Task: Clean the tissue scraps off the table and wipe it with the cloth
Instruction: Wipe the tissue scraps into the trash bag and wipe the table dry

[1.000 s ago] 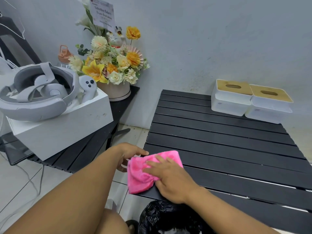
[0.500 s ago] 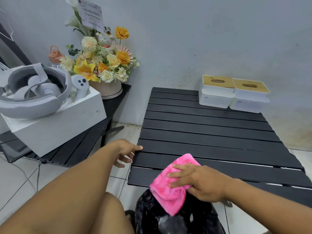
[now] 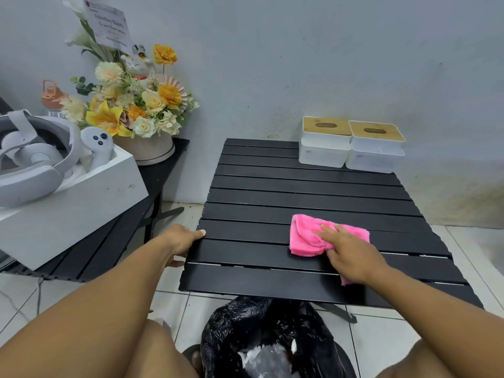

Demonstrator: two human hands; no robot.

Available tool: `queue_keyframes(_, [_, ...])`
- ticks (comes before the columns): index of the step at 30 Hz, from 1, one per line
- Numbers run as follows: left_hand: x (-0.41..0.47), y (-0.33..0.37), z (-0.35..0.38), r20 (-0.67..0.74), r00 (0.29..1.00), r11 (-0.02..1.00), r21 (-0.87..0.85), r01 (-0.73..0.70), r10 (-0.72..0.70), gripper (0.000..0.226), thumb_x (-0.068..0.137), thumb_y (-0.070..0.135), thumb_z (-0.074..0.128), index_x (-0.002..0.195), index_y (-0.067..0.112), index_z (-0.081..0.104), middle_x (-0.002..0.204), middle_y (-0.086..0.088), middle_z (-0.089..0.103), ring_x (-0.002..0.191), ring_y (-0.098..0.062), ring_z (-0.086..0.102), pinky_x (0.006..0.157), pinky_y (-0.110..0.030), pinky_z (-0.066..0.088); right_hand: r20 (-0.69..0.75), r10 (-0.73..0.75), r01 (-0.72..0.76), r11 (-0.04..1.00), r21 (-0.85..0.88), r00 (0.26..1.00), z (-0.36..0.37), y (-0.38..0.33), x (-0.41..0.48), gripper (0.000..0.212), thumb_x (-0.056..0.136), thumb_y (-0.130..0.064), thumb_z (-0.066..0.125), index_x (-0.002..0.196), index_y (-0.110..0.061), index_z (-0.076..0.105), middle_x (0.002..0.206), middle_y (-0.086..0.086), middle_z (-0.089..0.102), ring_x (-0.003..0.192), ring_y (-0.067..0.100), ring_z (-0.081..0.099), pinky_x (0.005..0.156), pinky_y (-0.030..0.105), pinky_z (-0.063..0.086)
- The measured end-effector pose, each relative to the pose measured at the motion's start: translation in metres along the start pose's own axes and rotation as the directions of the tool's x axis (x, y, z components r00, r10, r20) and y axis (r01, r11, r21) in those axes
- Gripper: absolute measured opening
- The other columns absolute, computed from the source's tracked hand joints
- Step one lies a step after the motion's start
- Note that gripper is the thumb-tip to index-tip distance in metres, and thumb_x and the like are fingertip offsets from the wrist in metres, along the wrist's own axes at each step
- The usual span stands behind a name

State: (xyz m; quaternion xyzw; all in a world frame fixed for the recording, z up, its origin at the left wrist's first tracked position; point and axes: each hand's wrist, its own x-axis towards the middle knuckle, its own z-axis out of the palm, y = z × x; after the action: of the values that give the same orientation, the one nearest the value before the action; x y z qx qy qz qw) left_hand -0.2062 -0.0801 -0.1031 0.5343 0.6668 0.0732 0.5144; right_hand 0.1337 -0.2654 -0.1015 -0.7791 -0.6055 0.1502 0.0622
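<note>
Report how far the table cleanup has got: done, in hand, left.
Done: no tissue scraps show on the black table; white bits lie in the black bag below it. In hand: the right hand presses the pink cloth onto the near slats; the left hand grips the table's left edge. Left: probably wiping the far slats.

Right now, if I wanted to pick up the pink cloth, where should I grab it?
Probably pinch the bunched left end of the pink cloth, coming from above on the left. That end is folded thick and stands up off the table, while the right hand presses flat on the rest.
</note>
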Motion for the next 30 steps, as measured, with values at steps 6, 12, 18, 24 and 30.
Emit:
queue_keyframes(6, [0.003,0.001,0.0,-0.032,0.999,1.0,0.003,-0.008,0.008,0.038,0.092,0.042,0.062,0.105,0.007,0.064,0.103,-0.011,0.068,0.082,-0.023,0.062,0.075,-0.037,0.049,-0.024,-0.165,0.167,0.984,0.06,0.986,0.033,-0.078,0.007,0.061,0.088,-0.011,0.04,0.144,-0.036,0.039,0.158,-0.01,0.026,0.147,0.019,0.016,0.12,0.044,0.013])
queue_keyframes(12, [0.001,0.0,0.0,-0.063,0.998,0.999,0.054,-0.003,0.007,0.041,0.091,0.048,0.06,0.104,0.009,0.065,0.105,-0.012,0.068,0.094,-0.027,0.064,0.082,-0.042,0.052,0.121,-0.506,0.507,0.862,0.023,0.854,0.048,-0.1,-0.017,0.059,0.095,-0.016,0.04,0.147,-0.042,0.029,0.16,-0.016,0.012,0.148,0.01,-0.003,0.117,0.036,-0.008])
queue_keyframes(18, [-0.003,0.005,0.004,-0.176,0.972,0.952,0.291,-0.098,0.154,0.042,0.092,0.046,0.058,0.086,0.005,0.056,0.092,-0.017,0.064,0.081,-0.033,0.06,0.072,-0.038,0.048,0.181,-0.208,0.216,0.976,-0.024,0.961,0.001,-0.029,-0.005,0.063,0.093,-0.013,0.039,0.148,-0.04,0.03,0.16,-0.012,0.014,0.149,0.016,0.008,0.121,0.04,0.013])
queue_keyframes(24, [-0.015,0.016,0.015,-0.188,0.905,0.705,0.692,-0.153,0.381,0.044,0.087,0.055,0.056,0.116,0.022,0.049,0.121,-0.008,0.056,0.111,-0.032,0.055,0.092,-0.045,0.047,-0.094,0.356,-0.361,0.932,-0.036,0.93,-0.027,0.058,-0.019,0.05,0.084,-0.01,0.043,0.13,-0.027,0.048,0.143,0.001,0.048,0.126,0.026,0.048,0.096,0.038,0.043])
queue_keyframes(30, [-0.025,0.03,0.034,-0.137,0.839,0.471,0.868,-0.154,0.527,0.05,0.086,0.061,0.052,0.126,0.031,0.047,0.135,-0.005,0.043,0.126,-0.031,0.035,0.096,-0.051,0.037,-0.178,0.497,-0.515,0.854,-0.069,0.849,-0.034,0.075,-0.038,0.037,0.079,-0.014,0.048,0.114,-0.022,0.055,0.104,0.004,0.064,0.096,0.03,0.058,0.07,0.034,0.044])
